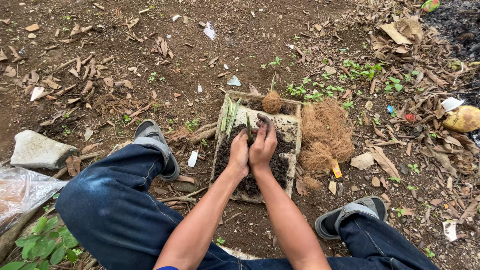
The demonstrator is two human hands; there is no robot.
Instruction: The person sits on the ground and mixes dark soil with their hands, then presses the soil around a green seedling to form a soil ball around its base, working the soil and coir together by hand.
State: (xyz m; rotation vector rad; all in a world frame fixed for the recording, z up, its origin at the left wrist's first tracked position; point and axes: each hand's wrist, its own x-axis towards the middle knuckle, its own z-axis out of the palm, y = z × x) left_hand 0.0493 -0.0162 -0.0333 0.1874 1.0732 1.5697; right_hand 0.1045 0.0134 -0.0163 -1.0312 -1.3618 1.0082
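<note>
Denim-covered knees frame the view, each foot in a grey sandal [155, 142] on bare, leaf-strewn dirt. Between them both forearms reach forward, and the left hand [239, 152] and right hand [263, 145] press together, cupped closed around a clump of dark, crumbly soil with a slim green shoot [248, 129] standing upright between the palms. Under the hands lies a flat, pale tray [292, 122] heaped with the same loose black soil. Just beyond the fingertips sits a round, brown fibre-wrapped ball [272, 102]; left of it lie narrow green leaf blades [228, 116]. Right of the right hand, a shaggy mound of coconut fibre [326, 135] touches the tray's edge.
</note>
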